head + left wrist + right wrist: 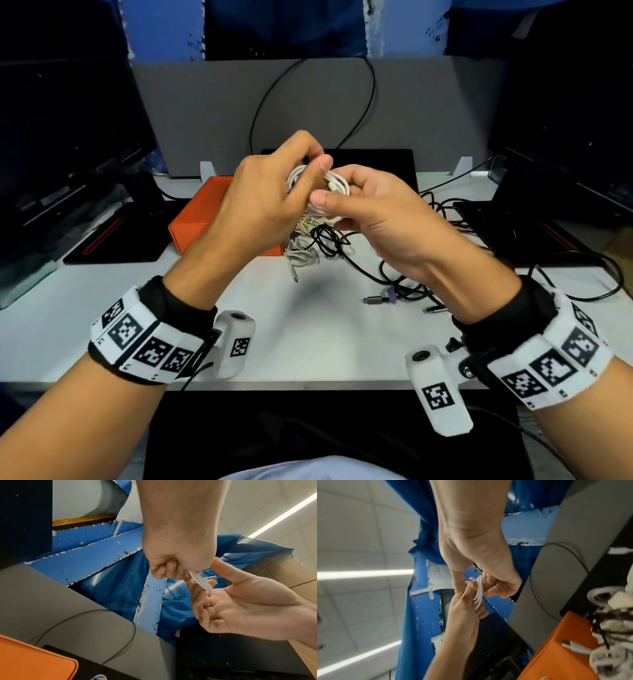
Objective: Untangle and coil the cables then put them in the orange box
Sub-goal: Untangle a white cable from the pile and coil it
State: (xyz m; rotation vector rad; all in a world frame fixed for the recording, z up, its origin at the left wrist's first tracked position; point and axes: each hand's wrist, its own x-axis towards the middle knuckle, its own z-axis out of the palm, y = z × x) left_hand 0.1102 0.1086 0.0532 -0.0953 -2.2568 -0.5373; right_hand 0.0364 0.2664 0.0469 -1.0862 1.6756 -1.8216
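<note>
I hold a coil of white cable (pixel 337 183) in the air between both hands, above the table. My left hand (pixel 310 171) grips its left side with fingers curled over and the thumb on top. Thumb and curled fingers of my right hand (pixel 330 207) pinch its right side. The right wrist view shows several white loops (pixel 478 592) and a plug tip between the fingers. The orange box (pixel 198 219) sits closed on the table, behind and left of the hands. A tangle of beige cables (pixel 301 240) and black cables (pixel 330 236) lies beside the box.
A black cable with a USB plug (pixel 376 300) lies on the white table (pixel 102 308) at the right. Dark monitors (pixel 61 137) stand on both sides, and a grey partition (pixel 205 102) with a black wire closes the back.
</note>
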